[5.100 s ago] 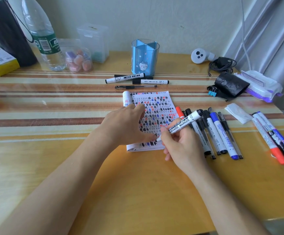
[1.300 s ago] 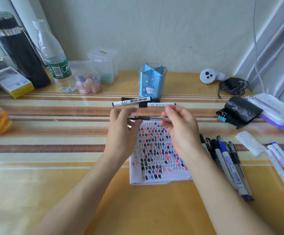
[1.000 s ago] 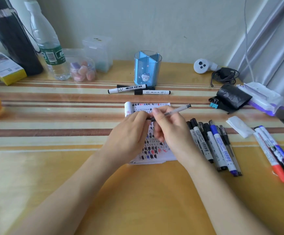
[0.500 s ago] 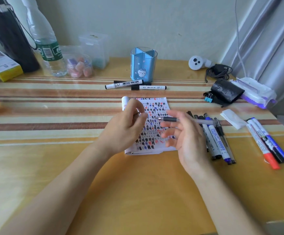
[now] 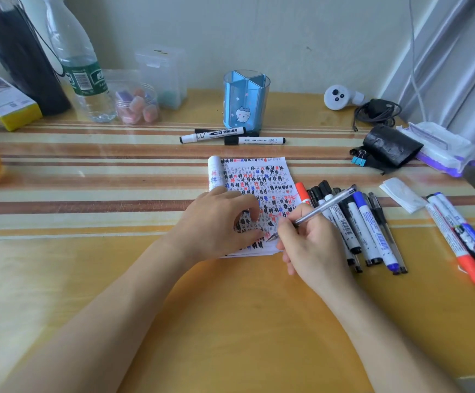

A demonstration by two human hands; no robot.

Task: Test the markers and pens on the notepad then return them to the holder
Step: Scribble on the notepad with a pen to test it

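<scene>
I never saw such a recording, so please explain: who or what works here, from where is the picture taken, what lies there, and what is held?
No machine here: a person works with two bare hands. The camera sits on the person's head and looks down at a table. The left hand rests on a notepad full of test marks. The right hand pinches a clear pen in its fingers, tip at the paper. Beside the notepad lie many markers and pens; two markers lie before the blue pen holder.
</scene>
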